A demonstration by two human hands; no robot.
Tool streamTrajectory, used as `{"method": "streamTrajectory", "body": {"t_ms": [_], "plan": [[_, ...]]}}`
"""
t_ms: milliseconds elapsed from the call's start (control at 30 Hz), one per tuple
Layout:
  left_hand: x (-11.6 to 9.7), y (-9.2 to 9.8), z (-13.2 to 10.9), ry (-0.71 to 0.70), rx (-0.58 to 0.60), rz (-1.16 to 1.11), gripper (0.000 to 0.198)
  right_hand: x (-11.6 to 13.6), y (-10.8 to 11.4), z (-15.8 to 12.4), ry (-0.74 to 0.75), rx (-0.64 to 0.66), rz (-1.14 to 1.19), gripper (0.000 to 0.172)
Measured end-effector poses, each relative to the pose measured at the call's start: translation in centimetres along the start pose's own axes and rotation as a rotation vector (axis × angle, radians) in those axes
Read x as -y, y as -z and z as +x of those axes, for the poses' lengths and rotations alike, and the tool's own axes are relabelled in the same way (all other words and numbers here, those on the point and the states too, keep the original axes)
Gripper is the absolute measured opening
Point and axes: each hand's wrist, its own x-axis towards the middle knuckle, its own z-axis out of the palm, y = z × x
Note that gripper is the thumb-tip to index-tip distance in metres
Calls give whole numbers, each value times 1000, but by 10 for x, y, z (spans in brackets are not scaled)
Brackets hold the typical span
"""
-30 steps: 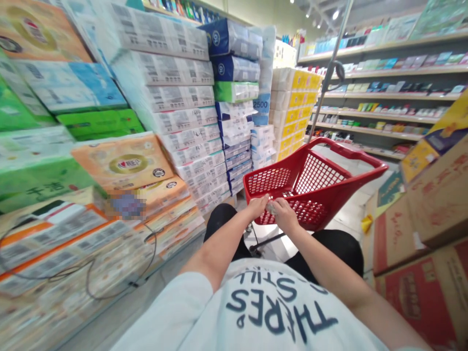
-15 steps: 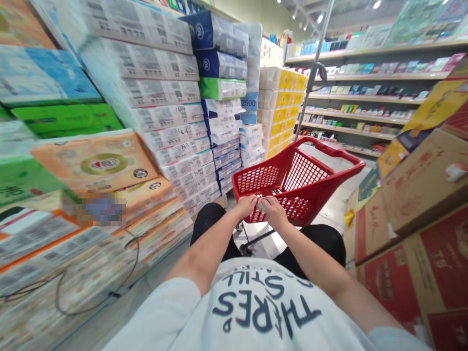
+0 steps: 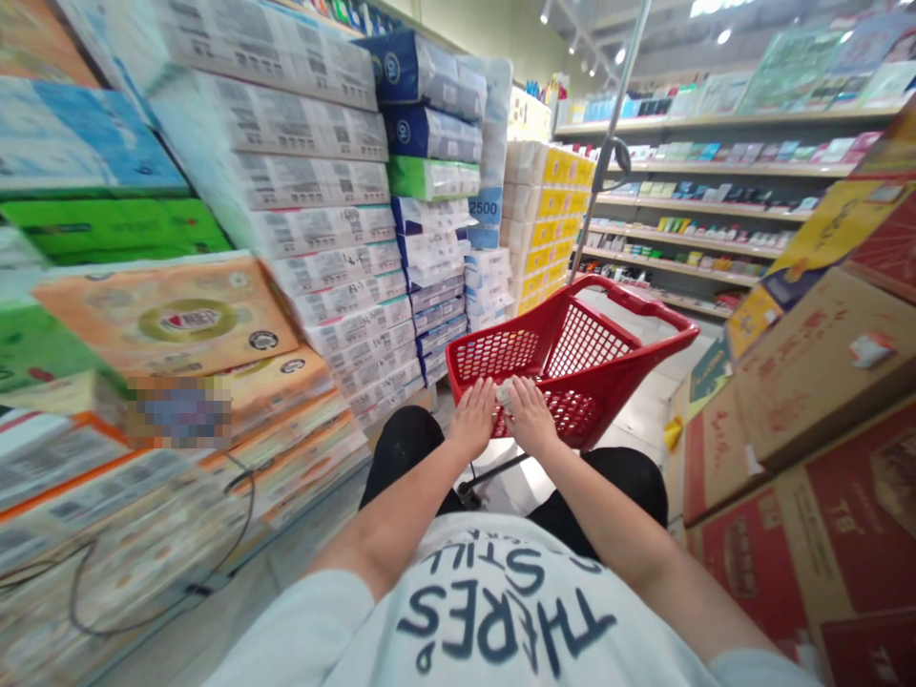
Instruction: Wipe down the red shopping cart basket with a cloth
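Over the near wall of the red shopping cart point(image 3: 601, 386), my two bare hands are side by side. My left hand point(image 3: 473, 420) has its fingers stretched forward, with nothing visible in it. At the inner edge of my right hand point(image 3: 530, 418), a small pale crumpled thing point(image 3: 503, 393) shows by the thumb and fingers. Its kind is too small to make out, and the hand partly hides it. Whether either hand touches the cart wall cannot be told.
Tall stacks of wrapped tissue packs point(image 3: 322, 181) rise on the left, with orange packs point(image 3: 207, 315) nearer. Cardboard cartons point(image 3: 822, 372) are piled on the right. A metal pole point(image 3: 597, 181) stands behind the cart. Stocked shelves point(image 3: 716, 172) line the back. A dark cable point(image 3: 243, 534) hangs at lower left.
My hands have moved slightly apart, and the left fingers have straightened away from the pale thing, which stays by my right hand. The view has shifted a little.
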Motion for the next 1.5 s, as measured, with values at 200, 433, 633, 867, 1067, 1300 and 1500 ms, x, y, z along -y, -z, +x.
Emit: {"method": "streamTrajectory", "body": {"t_ms": [200, 433, 633, 867, 1067, 1300, 1500], "plan": [[7, -15, -6, 39, -39, 126, 59, -3, -13, -17, 166, 66, 78, 39], [16, -10, -6, 42, -23, 105, 60, 9, -8, -2, 169, -41, 93, 35], [8, -9, -10, 57, -39, 127, 60, 11, -7, -7, 163, 90, 47, 32], [2, -12, -10, 148, 10, 98, 64, -3, 8, 15, 41, -35, 31, 34], [6, -7, -6, 88, 75, 123, 67, -9, 22, 40, -206, 173, -76, 23], [14, -2, -1, 20, 104, 148, 73, -3, 19, 28, -221, 146, -68, 27], [5, -3, 9, 71, 101, 109, 62, -19, 18, 16, -108, 57, 26, 37]]}}
